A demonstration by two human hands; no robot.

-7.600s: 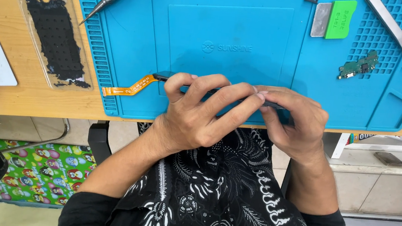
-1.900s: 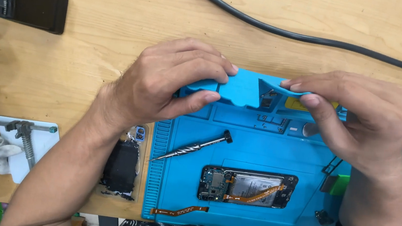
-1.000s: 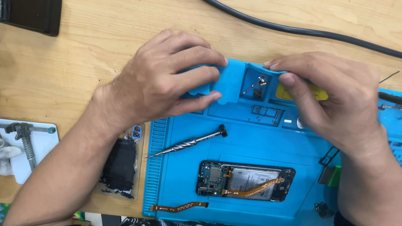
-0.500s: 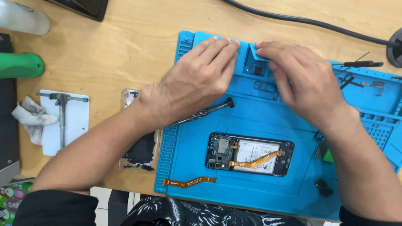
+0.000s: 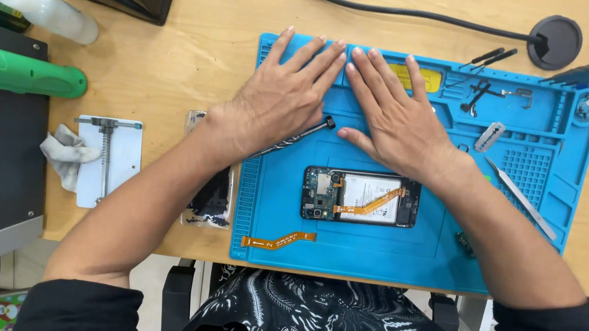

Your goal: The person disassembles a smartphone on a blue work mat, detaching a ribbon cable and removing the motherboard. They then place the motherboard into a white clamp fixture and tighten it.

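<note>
Wooden tabletop (image 5: 197,46) carries a blue work mat (image 5: 518,262), which lies with its long axis from left to right and its far edge toward the black cable (image 5: 398,11). Both hands press flat on the far part of this mat. The left hand (image 5: 279,102) and the right hand (image 5: 394,118) lie side by side, palms down, fingers (image 5: 319,53) stretched out and a little spread, holding nothing; the fingertips point away from the person and reach almost to the far edge of the mat. Nearer to the person, in the middle of the mat, lies an opened phone (image 5: 360,197), long axis left to right, just below the right thumb. A screwdriver (image 5: 298,135) lies tilted, partly under the left hand. An orange flex cable (image 5: 278,240) lies near the front edge.
</note>
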